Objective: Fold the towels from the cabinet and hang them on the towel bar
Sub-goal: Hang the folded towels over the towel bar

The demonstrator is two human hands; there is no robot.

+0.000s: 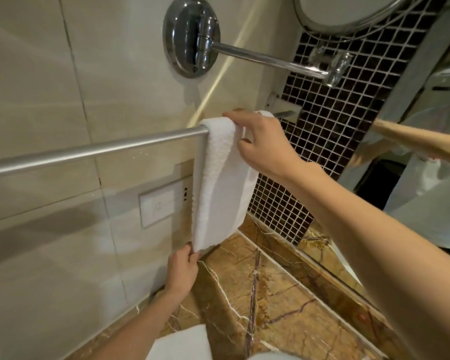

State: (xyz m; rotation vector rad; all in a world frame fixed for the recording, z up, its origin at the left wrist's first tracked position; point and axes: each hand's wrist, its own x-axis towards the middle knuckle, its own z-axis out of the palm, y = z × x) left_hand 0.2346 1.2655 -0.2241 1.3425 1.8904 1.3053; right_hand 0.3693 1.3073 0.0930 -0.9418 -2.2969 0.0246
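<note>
My right hand (265, 144) sits on top of the draped towel (224, 183) where it crosses the towel bar (89, 149). The fingers curve over the fold and the thumb bends against the near face, so it grips the cloth there. My left hand (182, 268) is lower and nearer to me, pinching the towel's bottom left corner between thumb and fingers. The towel hangs at the right end of the bar, which runs left to right along the far wall. Its long axis drops straight down from the right hand to the left, so I hold its opposite ends, and I judge any levelling tug must follow that vertical line. I count one bar, one towel hung, and one more white towel (182, 341) on the marble counter (283, 294) at the near edge. A white sliver right of it I cannot identify.
</note>
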